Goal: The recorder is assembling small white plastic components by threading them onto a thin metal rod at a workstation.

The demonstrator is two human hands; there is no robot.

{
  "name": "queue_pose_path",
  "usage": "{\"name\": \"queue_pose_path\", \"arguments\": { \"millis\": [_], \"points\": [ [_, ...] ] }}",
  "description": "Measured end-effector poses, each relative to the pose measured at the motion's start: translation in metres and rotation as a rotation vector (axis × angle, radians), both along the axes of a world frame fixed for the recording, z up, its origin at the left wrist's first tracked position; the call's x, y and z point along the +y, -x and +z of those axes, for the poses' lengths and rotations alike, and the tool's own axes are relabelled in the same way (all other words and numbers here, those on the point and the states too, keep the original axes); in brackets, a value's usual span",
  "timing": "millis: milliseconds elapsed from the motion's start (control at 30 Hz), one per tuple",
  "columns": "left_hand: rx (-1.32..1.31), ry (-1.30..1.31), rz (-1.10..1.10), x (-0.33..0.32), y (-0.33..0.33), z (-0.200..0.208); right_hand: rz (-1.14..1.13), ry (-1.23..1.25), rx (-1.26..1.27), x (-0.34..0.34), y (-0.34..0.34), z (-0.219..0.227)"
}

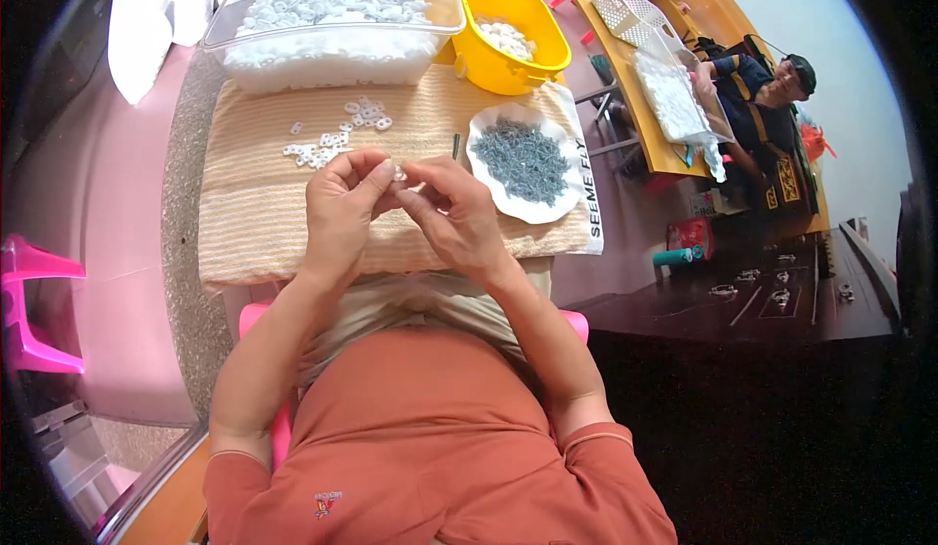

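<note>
Over the towel-covered table my left hand (342, 203) and my right hand (454, 208) meet, fingertips pinched together. Between them is a small white plastic piece (400, 176), mostly covered by the fingers, so which hand bears it more is hard to see. Just beyond my left hand lie loose white two-holed plastic pieces (318, 149), with another little group (366, 113) behind them. To the right of my right hand sits a white wavy-rimmed plate (532, 211) heaped with small dark grey screw-like parts (523, 161). One dark pin (456, 146) lies by itself left of the plate.
A clear plastic bin (332, 66) full of white pieces stands at the table's back. Beside it is a yellow tub (489, 71) with white parts inside. A co-worker (767, 96) sits at a wooden table at far right. Pink stools (39, 311) stand on the left.
</note>
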State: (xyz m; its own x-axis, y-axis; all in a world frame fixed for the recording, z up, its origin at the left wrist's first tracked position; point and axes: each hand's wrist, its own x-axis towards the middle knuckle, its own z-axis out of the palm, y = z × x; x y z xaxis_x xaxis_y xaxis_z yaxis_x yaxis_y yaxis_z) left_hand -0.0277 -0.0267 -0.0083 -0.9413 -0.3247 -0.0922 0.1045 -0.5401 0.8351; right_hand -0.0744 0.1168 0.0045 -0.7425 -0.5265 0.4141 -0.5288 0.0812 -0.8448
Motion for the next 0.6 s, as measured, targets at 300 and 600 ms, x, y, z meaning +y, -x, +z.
{"name": "queue_pose_path", "arguments": {
  "millis": [300,600],
  "points": [
    [-0.007,-0.044,-0.021,-0.001,0.001,-0.002,-0.359,-0.415,0.531,0.080,-0.002,0.000],
    [-0.029,-0.041,-0.069,0.004,-0.002,-0.005,-0.412,-0.696,0.624,0.110,0.006,0.003]
  ]
}}
